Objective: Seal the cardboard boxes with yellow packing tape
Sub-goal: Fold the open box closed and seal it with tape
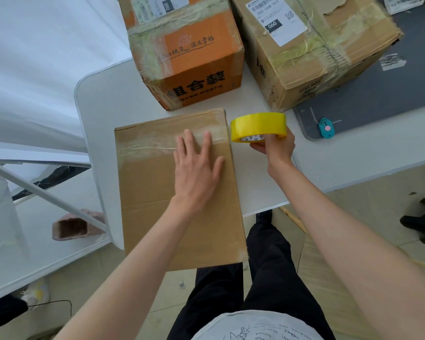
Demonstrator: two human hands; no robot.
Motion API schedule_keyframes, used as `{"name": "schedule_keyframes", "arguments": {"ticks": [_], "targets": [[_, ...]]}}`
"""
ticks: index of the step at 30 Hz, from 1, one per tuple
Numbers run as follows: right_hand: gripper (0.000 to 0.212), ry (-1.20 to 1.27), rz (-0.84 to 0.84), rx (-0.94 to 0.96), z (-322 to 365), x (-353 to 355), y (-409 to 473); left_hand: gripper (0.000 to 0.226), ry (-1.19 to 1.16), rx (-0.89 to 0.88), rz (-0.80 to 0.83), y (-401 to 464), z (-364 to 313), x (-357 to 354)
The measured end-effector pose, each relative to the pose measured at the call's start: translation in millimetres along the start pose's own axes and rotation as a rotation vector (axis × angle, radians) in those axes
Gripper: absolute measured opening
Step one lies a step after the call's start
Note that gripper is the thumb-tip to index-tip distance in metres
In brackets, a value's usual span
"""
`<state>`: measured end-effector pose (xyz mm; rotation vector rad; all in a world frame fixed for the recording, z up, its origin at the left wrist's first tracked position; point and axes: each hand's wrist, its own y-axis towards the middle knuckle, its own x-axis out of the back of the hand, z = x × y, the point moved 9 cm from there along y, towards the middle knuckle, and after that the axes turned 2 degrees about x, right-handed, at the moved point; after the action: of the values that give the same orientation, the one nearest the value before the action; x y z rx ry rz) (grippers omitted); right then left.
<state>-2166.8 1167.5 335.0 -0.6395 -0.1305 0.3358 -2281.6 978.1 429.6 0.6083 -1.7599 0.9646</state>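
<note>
Flat cardboard box (177,192): brown, lying on its broad face at the near edge of the white table (108,99), its near end overhanging toward the person; long axis runs from the person away toward the far side of the table, tilted slightly leftward at the far end. An old band of clear, fraying tape crosses its far end from side to side. Left hand (196,168): laid flat on the box's upper face, fingers straight and spread, tips reaching the old band; pressing, not gripping. Roll of yellow packing tape (258,126): held just off the box's right far corner, level with the old band, standing on edge with its core hole facing the person. Right hand (277,143): fingers curled round the lower rim of the roll, clamped on it. No free tape end is visible. Step in hand, as judged: starting a strip. To do it well, find and anchor the free end on the box's right edge, keep the flat hand steadying the box, draw the roll across under tension. Beyond the box: orange printed box (189,55); to that one's right, brown labelled box (312,45). Right of the roll: small teal cutter (326,128) on a dark mat (378,94).
</note>
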Motion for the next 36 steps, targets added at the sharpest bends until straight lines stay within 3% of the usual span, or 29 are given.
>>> {"name": "schedule_keyframes", "arguments": {"ticks": [6,10,14,19,24,36], "targets": [[0.033,0.036,0.068,-0.187,-29.3,-8.8,-0.2,0.071,-0.002,0.042,0.128,5.2,-15.3,-23.8],[0.043,0.095,0.139,-0.346,-49.3,-15.5,-0.4,0.096,-0.021,0.094,0.140,-0.2,-14.0,-23.6],[0.044,0.097,0.236,-0.463,-65.1,-22.1,-2.6,0.124,-0.124,0.273,0.104,-15.8,-5.3,-22.8],[0.046,0.125,0.362,-0.568,-84.2,-34.1,-14.8,0.131,-0.280,0.452,0.085,-41.9,22.9,-23.3],[0.042,0.182,0.389,-0.542,-86.6,-42.3,-20.3,0.131,-0.339,0.401,0.113,-42.3,31.0,-19.3],[0.055,0.172,0.379,-0.410,-82.8,-51.6,-21.0,0.134,-0.345,0.330,0.181,-36.2,35.7,-13.3]]}}
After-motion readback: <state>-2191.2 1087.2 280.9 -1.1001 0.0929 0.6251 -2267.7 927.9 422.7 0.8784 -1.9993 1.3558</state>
